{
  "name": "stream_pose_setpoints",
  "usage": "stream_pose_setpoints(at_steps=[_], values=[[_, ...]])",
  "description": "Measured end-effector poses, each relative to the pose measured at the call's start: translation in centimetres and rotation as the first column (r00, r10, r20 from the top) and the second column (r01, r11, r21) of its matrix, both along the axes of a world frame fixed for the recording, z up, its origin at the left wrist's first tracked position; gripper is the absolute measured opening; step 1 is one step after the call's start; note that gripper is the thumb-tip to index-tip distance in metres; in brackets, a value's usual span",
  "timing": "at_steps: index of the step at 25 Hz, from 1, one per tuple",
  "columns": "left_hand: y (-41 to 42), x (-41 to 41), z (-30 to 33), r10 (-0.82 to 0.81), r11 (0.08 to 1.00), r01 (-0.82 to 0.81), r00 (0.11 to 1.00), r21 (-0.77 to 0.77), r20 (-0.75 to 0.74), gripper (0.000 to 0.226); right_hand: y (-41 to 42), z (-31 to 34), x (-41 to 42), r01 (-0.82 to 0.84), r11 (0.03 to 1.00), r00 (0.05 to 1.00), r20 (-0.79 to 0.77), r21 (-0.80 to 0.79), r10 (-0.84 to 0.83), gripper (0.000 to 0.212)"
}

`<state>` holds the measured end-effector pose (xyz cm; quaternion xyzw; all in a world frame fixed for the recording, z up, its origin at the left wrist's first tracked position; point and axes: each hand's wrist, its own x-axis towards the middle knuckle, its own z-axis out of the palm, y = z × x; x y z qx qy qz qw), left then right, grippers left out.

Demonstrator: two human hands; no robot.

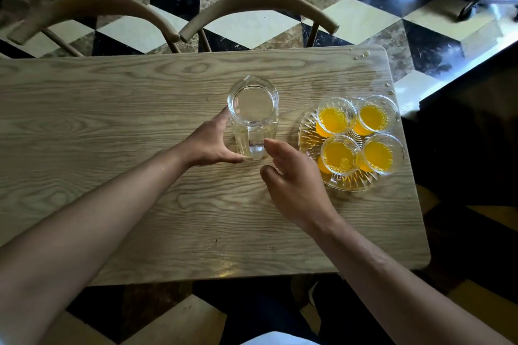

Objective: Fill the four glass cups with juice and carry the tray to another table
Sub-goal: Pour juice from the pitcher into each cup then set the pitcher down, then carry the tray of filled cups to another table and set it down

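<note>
A clear glass pitcher [253, 109] stands upright in the middle of the wooden table [112, 120], looking empty, its handle facing me. My left hand [208, 143] rests open against the pitcher's left side, fingers spread. My right hand [291, 173] hovers open just right of the handle, holding nothing. To the right, a cut-glass tray [307, 131] carries several glass cups holding orange juice, among them a back-left cup [335, 117], a back-right cup [375, 115] and a front-left cup [340, 155].
Two curved wooden chair backs [252, 5] stand along the table's far edge. Small droplets [361, 54] lie near the table's far right corner. The tray sits close to the right table edge. A patterned tile floor [364, 17] lies beyond, with a dark wheeled object at top right.
</note>
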<state>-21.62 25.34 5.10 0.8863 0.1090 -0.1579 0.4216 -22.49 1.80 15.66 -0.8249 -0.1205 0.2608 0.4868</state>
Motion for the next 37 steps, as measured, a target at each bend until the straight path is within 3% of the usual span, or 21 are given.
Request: stream_pose_setpoints(at_steps=[5, 12, 16, 25, 29, 37], values=[[-0.2, -2.6, 1.6, 0.171, 0.984, -0.171, 0.985, -0.044, -0.010, 0.135, -4.0, 0.2, 1.0, -0.013, 0.998, 0.997, 0.076, -0.068, 0.018, 0.054], [-6.0, -8.0, 5.6, 0.363, 0.932, -0.363, 0.928, -0.013, 0.084, 0.101, -12.2, 0.2, 3.2, 0.061, 0.988, 0.974, 0.225, -0.142, -0.028, 0.051], [-11.5, -10.3, 7.7, 0.467, 0.883, -0.468, 0.875, -0.022, 0.127, 0.084, -17.8, 0.1, 4.0, 0.039, 0.993, 0.974, 0.226, -0.111, -0.013, 0.049], [-23.2, -11.9, 7.4, 0.553, 0.833, -0.548, 0.830, -0.074, 0.070, 0.049, -27.7, -1.0, 6.3, 0.050, 0.994, 0.975, 0.220, -0.098, -0.027, 0.042], [-24.4, -11.8, 5.9, 0.614, 0.788, -0.609, 0.788, -0.090, 0.048, 0.034, -29.2, -2.5, 7.9, 0.107, 0.985, 0.986, 0.144, -0.132, -0.088, 0.039], [-21.5, -5.0, 1.5, 0.628, 0.770, -0.627, 0.778, -0.117, -0.029, 0.034, -26.9, -6.5, 11.6, 0.157, 0.947, 0.987, 0.059, -0.279, -0.146, 0.038]])
